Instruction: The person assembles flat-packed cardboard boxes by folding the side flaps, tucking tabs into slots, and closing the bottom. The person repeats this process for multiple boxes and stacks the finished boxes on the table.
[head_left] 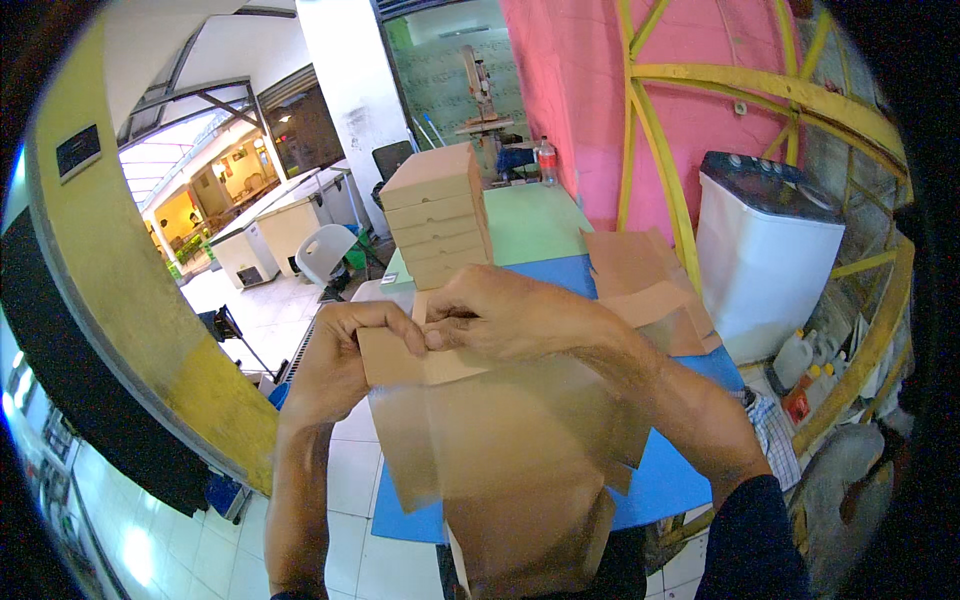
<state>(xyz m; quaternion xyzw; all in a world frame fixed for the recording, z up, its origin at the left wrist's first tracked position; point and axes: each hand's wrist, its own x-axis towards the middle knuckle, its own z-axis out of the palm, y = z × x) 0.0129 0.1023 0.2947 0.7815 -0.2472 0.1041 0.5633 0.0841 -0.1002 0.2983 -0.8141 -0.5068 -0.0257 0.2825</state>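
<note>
Both hands hold a flat brown cardboard box blank (520, 430) in front of me, its lower part hanging toward my body over the blue tabletop. My left hand (345, 350) pinches the far left corner, thumb and fingers closed on a flap. Close beside it, my right hand (490, 315) has its fingers bent down onto the same far edge, gripping the cardboard near a fold. The fingertips of the two hands almost meet. Just beyond them stands a stack of several closed brown cardboard boxes (435, 215).
More flat cardboard blanks (645, 285) lie at the right of the blue table (670, 480). A plastic bottle (546, 160) stands at the far end of the green top (540, 215). To the right are a yellow metal frame (640, 130) and a white washing machine (765, 260); a white chair (325, 252) is left.
</note>
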